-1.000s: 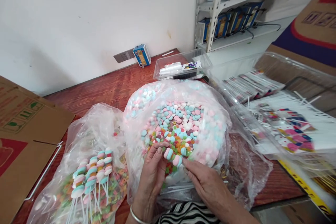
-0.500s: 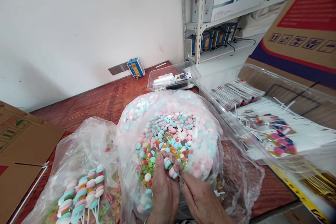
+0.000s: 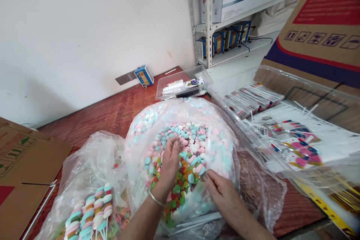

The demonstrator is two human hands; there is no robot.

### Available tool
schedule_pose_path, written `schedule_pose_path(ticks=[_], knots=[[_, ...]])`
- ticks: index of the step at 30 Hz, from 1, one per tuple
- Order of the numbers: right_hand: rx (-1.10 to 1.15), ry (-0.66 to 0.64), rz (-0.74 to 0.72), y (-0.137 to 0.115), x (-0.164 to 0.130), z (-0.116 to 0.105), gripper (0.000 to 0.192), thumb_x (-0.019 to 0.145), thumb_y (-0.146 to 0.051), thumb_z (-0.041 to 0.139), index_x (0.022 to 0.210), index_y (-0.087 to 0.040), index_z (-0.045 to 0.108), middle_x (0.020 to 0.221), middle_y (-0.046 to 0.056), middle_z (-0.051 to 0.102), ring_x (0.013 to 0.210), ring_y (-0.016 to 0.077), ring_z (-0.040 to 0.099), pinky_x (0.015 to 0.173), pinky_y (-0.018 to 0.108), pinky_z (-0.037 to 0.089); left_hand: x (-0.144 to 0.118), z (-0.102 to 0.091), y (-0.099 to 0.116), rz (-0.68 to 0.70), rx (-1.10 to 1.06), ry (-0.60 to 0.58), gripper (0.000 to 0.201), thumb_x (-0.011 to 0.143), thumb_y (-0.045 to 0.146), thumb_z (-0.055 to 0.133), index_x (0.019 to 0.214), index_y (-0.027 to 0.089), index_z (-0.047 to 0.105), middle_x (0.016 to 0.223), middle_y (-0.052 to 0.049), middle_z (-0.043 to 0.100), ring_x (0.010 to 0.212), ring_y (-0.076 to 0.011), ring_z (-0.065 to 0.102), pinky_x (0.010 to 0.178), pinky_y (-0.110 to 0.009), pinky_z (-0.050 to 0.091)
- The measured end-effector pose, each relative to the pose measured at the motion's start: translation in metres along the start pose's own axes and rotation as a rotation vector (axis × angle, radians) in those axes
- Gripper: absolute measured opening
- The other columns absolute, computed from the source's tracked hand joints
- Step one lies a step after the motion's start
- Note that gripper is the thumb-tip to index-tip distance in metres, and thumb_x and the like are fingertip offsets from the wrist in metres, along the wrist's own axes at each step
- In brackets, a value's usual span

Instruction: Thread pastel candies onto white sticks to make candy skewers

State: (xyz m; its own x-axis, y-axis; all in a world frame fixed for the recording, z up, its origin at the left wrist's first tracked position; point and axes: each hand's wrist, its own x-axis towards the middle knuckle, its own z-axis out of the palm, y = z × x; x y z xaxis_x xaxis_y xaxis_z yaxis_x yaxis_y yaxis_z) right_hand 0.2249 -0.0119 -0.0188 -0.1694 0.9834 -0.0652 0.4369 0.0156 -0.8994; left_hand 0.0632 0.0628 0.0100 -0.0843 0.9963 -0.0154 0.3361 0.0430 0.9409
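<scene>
My right hand pinches the lower end of a candy skewer; pink, white and blue marshmallow pieces are threaded on it. It points up and left over the open plastic bag. My left hand reaches into that bag, fingertips drawn together among the pink, blue and white marshmallows. What those fingertips hold, if anything, is hidden. Below the skewer lie coloured gummy rings. White sticks rest at the front of the bag.
At left, finished candy skewers lie on a second plastic bag beside a cardboard box. A clear tray of printed packets and white bags stands at right. Behind sits a small clear box.
My hands have parted. The left hand has let go of the skewer and moved up into the marshmallows; the right has shifted right and slightly up, holding the skewer by its stick.
</scene>
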Motion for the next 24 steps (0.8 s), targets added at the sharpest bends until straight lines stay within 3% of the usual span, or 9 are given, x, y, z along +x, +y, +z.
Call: schedule_pose_path(ticks=[1, 2, 5, 9, 13, 16, 20, 24], knots=[[0.001, 0.023, 0.014, 0.005, 0.001, -0.004, 0.028, 0.094, -0.033, 0.036, 0.069, -0.022, 0.044, 0.063, -0.003, 0.053, 0.062, 0.0152, 0.052, 0.057, 0.024, 0.039, 0.017, -0.005, -0.003, 0.11, 0.282, -0.031, 0.027, 0.097, 0.033, 0.035, 0.106, 0.022, 0.058, 0.099, -0.006, 0.063, 0.093, -0.0191, 0.058, 0.081, -0.031, 0.045], [0.005, 0.04, 0.028, 0.009, 0.002, -0.008, 0.028, 0.093, -0.033, 0.036, 0.068, -0.023, 0.042, 0.062, -0.003, 0.051, 0.061, 0.015, 0.051, 0.057, 0.024, 0.038, 0.033, -0.008, -0.006, 0.141, 0.368, -0.052, 0.022, 0.094, 0.027, 0.04, 0.098, 0.021, 0.061, 0.094, -0.006, 0.063, 0.091, -0.0202, 0.057, 0.081, -0.032, 0.043], [0.033, 0.053, 0.068, 0.018, 0.001, -0.016, 0.028, 0.092, -0.035, 0.037, 0.067, -0.023, 0.039, 0.06, -0.005, 0.047, 0.059, 0.0145, 0.05, 0.055, 0.024, 0.037, 0.065, -0.008, -0.018, 0.172, 0.515, -0.135, 0.015, 0.085, 0.018, 0.051, 0.075, 0.019, 0.061, 0.081, -0.006, 0.062, 0.084, -0.0212, 0.056, 0.077, -0.032, 0.04], [0.033, 0.032, 0.089, 0.024, -0.002, -0.02, 0.027, 0.092, -0.035, 0.036, 0.07, -0.023, 0.045, 0.06, -0.005, 0.048, 0.058, 0.0145, 0.05, 0.054, 0.024, 0.037, 0.071, 0.005, -0.031, 0.172, 0.633, -0.181, 0.011, 0.078, 0.018, 0.061, 0.068, 0.019, 0.058, 0.079, -0.005, 0.058, 0.077, -0.0194, 0.053, 0.071, -0.029, 0.038], [0.016, 0.042, 0.081, 0.026, -0.002, -0.023, 0.026, 0.091, -0.034, 0.035, 0.075, -0.021, 0.052, 0.063, -0.003, 0.054, 0.062, 0.0157, 0.053, 0.057, 0.025, 0.039, 0.059, 0.011, -0.034, 0.181, 0.668, -0.166, 0.007, 0.082, 0.019, 0.058, 0.075, 0.019, 0.057, 0.087, -0.005, 0.059, 0.077, -0.0185, 0.053, 0.069, -0.028, 0.037], [0.01, 0.042, 0.088, 0.026, 0.0, -0.026, 0.027, 0.091, -0.034, 0.036, 0.075, -0.021, 0.054, 0.063, -0.003, 0.055, 0.061, 0.0159, 0.054, 0.057, 0.025, 0.039, 0.056, 0.006, -0.032, 0.161, 0.645, -0.147, 0.007, 0.084, 0.02, 0.054, 0.077, 0.02, 0.056, 0.082, -0.004, 0.059, 0.074, -0.0183, 0.055, 0.067, -0.028, 0.037], [0.01, 0.045, 0.083, 0.027, 0.001, -0.026, 0.026, 0.09, -0.033, 0.036, 0.073, -0.022, 0.052, 0.063, -0.003, 0.056, 0.061, 0.0155, 0.053, 0.057, 0.025, 0.038, 0.071, -0.001, -0.031, 0.078, 0.557, -0.098, 0.011, 0.086, 0.029, 0.054, 0.088, 0.019, 0.058, 0.079, -0.004, 0.062, 0.072, -0.0187, 0.058, 0.066, -0.029, 0.04], [0.01, 0.027, 0.074, 0.028, 0.001, -0.024, 0.026, 0.091, -0.032, 0.036, 0.072, -0.022, 0.05, 0.063, -0.003, 0.056, 0.062, 0.0154, 0.054, 0.057, 0.025, 0.038, 0.094, 0.005, -0.036, -0.013, 0.432, -0.083, 0.017, 0.086, 0.03, 0.054, 0.097, 0.018, 0.06, 0.077, -0.004, 0.066, 0.074, -0.0185, 0.063, 0.068, -0.029, 0.045]])
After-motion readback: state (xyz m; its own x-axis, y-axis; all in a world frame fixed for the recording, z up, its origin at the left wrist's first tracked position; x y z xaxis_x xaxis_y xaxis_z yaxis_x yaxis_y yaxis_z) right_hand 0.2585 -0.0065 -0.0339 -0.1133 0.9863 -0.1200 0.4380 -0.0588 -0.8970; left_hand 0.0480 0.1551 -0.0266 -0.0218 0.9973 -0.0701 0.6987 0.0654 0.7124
